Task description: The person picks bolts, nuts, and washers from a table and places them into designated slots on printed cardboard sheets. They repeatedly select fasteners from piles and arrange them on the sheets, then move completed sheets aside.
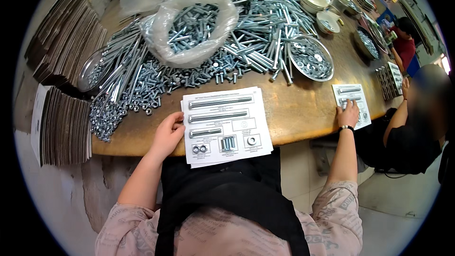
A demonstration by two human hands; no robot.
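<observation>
My left hand (169,135) rests at the left edge of a small stack of white sheets (230,156), thumb and fingers loosely bent and slightly apart. On the top sheet appear three bolts of falling length, a long bolt (220,103) uppermost, with two nuts (199,149), several short bolts (228,143) and a ring (251,140); one box shows a faint ring outline. My right hand (348,114) reaches far right, fingers spread over a second white sheet (362,119) with similar hardware. Nothing gripped is visible in either hand.
Loose bolts (263,50) heap across the wooden table (294,114), around a plastic bag (151,33) of bolts. A metal bowl (327,77) holds washers; nuts (109,118) lie left. Cardboard stacks (66,130) stand at left. Two people sit at right beside packed cards (388,81).
</observation>
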